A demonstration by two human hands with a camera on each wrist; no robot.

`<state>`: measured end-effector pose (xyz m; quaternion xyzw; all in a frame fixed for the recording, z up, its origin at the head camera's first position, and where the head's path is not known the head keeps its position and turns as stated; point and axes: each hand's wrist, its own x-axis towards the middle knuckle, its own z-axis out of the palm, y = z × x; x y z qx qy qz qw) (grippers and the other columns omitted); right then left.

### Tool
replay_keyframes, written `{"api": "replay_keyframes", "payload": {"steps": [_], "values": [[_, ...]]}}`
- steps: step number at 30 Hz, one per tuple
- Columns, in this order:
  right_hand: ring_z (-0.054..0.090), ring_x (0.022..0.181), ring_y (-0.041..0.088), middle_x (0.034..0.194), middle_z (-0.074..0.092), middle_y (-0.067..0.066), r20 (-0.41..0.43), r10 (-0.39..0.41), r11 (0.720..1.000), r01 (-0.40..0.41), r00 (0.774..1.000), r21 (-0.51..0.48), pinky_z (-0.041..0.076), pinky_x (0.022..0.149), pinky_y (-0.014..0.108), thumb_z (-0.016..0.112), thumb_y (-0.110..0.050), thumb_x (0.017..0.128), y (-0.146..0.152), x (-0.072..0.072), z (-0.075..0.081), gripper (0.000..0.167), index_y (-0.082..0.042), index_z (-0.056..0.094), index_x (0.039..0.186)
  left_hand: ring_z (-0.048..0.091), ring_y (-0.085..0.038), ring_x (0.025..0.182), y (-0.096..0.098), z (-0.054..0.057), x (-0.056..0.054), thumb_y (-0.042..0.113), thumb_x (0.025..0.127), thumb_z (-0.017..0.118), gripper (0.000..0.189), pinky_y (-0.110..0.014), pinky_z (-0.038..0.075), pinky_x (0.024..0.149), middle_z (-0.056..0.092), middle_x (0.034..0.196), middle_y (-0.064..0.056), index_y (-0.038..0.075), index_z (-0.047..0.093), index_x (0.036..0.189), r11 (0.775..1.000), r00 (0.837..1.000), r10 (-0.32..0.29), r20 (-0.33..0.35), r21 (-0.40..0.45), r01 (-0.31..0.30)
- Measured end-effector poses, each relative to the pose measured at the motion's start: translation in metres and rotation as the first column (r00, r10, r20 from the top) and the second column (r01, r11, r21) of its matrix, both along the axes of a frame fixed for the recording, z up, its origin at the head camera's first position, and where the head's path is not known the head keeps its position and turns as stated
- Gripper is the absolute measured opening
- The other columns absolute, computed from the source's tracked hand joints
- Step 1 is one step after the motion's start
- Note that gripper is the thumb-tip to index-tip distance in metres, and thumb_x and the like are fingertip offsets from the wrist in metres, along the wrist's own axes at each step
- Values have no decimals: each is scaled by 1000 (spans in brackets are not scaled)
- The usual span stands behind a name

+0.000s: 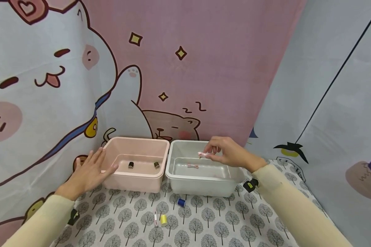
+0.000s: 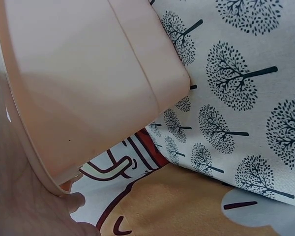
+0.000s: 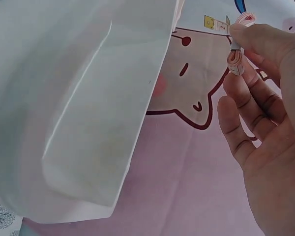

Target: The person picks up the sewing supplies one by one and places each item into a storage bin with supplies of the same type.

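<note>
Right grip point(image 1: 227, 151): pinching one pink tape bundle point(image 1: 204, 155), held over the grey bin point(image 1: 201, 187). Left grip point(image 1: 88, 173): fingers extended, at the pink bin point(image 1: 130, 181). Seemingly placed: similar bundle point(image 1: 193, 166), grey bin; two spools point(image 1: 131, 165), pink bin. Seemingly outstanding, on desk point(image 1: 126, 233): blue spool point(image 1: 181, 202), yellow spool point(image 1: 164, 220), thin strip point(image 1: 156, 218).

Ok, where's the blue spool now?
In the head view, the blue spool lies low centre on the tablecloth, in front of the grey bin, beyond and right of the yellow spool.

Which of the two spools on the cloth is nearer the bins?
The blue spool, just in front of the white bin; the yellow spool lies farther away.
</note>
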<state>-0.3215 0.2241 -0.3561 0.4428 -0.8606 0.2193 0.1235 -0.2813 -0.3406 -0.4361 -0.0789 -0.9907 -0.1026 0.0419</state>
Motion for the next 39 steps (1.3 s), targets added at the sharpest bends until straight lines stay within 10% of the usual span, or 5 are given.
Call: {"api": "replay_keyframes", "payload": {"steps": [39], "values": [[64,81,13,96,82,-1,158,-245,969,239,957,54,52,72,26,89,-14,104,16,-57,-2,9,-14,89,113,15,-68,175,1,-2,-3,82,115,41,113,-99,5,129,12,193,-33,-5,17,184,1000,1000,12,-15,-19,-12]]}}
